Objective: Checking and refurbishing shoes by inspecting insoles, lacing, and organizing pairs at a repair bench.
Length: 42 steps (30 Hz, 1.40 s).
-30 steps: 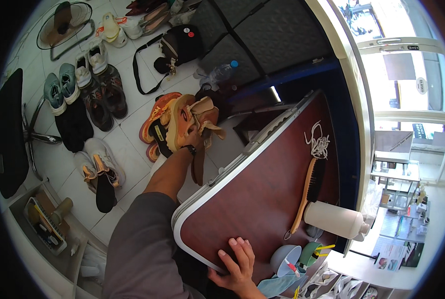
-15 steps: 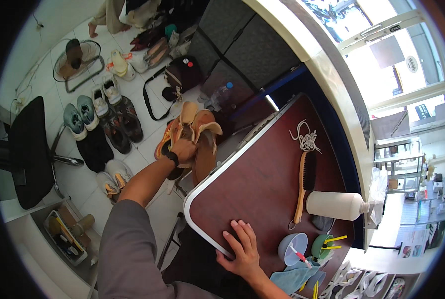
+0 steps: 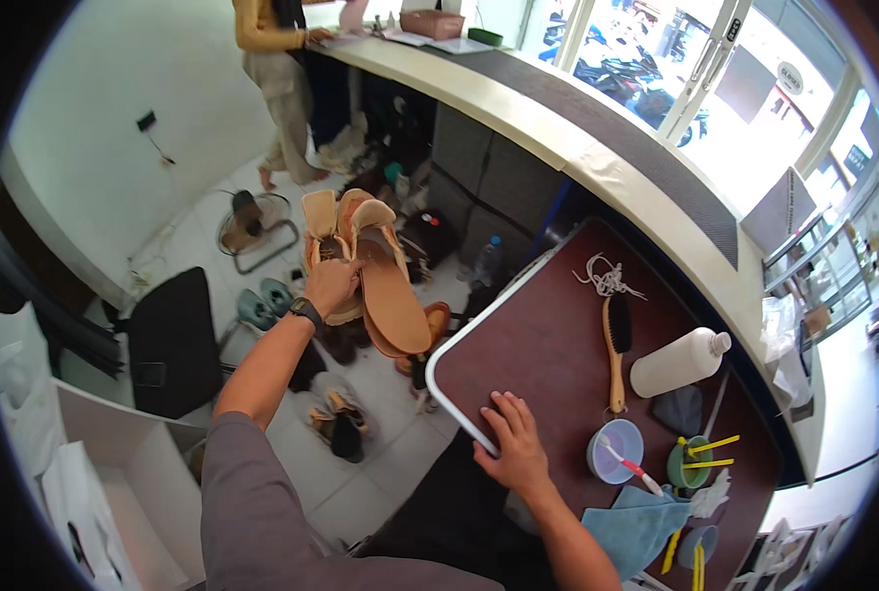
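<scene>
Left hand (image 3: 333, 284): closed on tan shoes (image 3: 369, 215) | Shoes: held above floor (image 3: 326, 500), left of counter (image 3: 543, 340) | Right hand (image 3: 514, 435): laid open on counter edge | Brush (image 3: 616, 345), bottle (image 3: 674, 363): placed on counter

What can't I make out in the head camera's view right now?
All in the head view:
1. Left hand: most fingertips, hidden in its grip on the tan shoes.
2. Other person: head, cut off by the upper edge.
3. White bottle: contents, hidden by its opaque wall.
</scene>
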Tool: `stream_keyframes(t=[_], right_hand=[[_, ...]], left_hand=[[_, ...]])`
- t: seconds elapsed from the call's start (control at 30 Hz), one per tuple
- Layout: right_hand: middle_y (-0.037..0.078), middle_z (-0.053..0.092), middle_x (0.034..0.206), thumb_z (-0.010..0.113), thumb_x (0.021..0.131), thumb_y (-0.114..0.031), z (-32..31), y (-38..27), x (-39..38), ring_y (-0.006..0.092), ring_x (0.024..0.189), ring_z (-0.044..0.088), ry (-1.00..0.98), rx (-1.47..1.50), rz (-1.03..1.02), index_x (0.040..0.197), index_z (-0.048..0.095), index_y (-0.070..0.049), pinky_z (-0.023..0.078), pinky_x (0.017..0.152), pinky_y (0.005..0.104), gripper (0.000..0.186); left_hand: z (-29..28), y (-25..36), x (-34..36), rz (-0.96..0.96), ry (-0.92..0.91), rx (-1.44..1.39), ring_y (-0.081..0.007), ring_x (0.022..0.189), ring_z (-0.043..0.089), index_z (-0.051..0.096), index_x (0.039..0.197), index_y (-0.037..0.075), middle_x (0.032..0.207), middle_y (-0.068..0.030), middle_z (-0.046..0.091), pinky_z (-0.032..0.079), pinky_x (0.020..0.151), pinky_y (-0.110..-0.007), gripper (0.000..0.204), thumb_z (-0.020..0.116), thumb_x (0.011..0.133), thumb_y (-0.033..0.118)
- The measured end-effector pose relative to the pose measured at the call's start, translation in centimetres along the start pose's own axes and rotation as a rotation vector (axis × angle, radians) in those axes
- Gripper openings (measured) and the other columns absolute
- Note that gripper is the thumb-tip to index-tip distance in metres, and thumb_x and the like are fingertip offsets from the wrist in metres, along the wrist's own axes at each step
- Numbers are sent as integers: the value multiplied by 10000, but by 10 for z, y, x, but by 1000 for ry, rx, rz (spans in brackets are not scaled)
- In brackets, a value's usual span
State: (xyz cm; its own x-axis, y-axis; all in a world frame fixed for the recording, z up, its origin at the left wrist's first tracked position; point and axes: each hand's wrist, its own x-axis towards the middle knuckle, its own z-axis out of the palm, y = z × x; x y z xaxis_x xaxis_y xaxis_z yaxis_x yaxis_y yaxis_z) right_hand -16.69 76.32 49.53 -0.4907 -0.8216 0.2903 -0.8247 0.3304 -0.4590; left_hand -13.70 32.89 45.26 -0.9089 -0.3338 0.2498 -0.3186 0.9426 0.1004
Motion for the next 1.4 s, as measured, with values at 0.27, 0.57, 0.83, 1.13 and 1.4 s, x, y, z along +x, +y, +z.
stream_keyframes(t=[0.27, 0.57, 0.83, 1.13, 1.4], right_hand=[[143, 484, 1348, 743, 701, -181, 1, 4, -16, 346, 1304, 410, 110, 36, -40, 1209, 562, -49, 328, 1110, 453, 555], [213, 409, 1385, 831, 657, -189, -48, -77, -99, 383, 1270, 437, 740, 252, -77, 1349, 371, -68, 333, 1080, 543, 840], [171, 509, 1314, 713, 705, -26, -72, -73, -130, 366, 1224, 503, 621, 312, 60, 1163, 659, -125, 433, 1010, 424, 472], [135, 619, 1202, 623, 851, 20, -77, -44, -109, 271, 1120, 607, 899, 982, 253, 1174, 614, -31, 475, 968, 379, 327], [118, 540, 1340, 501, 992, -349, -156, -9, -159, 311, 1150, 598, 1320, 1251, 227, 1382, 397, -74, 476, 1002, 486, 489]], left_hand=[[-195, 60, -70, 214, 189, -40, -322, 811, 645, 682, 1090, 101, 898, -119, 685, 524, 698, -413, 338, 625, 757, 77], [-224, 215, -146, 449, 66, -155, -271, 706, 619, 660, 1128, 129, 767, -82, 593, 516, 635, -379, 376, 616, 759, 76], [-175, 296, -126, 701, -50, -255, -263, 754, 644, 649, 1147, 106, 866, -83, 646, 530, 652, -353, 427, 653, 723, 58], [-161, 272, -113, 552, 37, -395, -306, 860, 667, 571, 1318, 126, 987, -145, 688, 531, 739, -355, 622, 772, 745, 263], [-150, 250, -123, 575, 209, -321, -244, 751, 670, 597, 1280, 118, 885, -92, 695, 528, 664, -333, 537, 748, 783, 254]])
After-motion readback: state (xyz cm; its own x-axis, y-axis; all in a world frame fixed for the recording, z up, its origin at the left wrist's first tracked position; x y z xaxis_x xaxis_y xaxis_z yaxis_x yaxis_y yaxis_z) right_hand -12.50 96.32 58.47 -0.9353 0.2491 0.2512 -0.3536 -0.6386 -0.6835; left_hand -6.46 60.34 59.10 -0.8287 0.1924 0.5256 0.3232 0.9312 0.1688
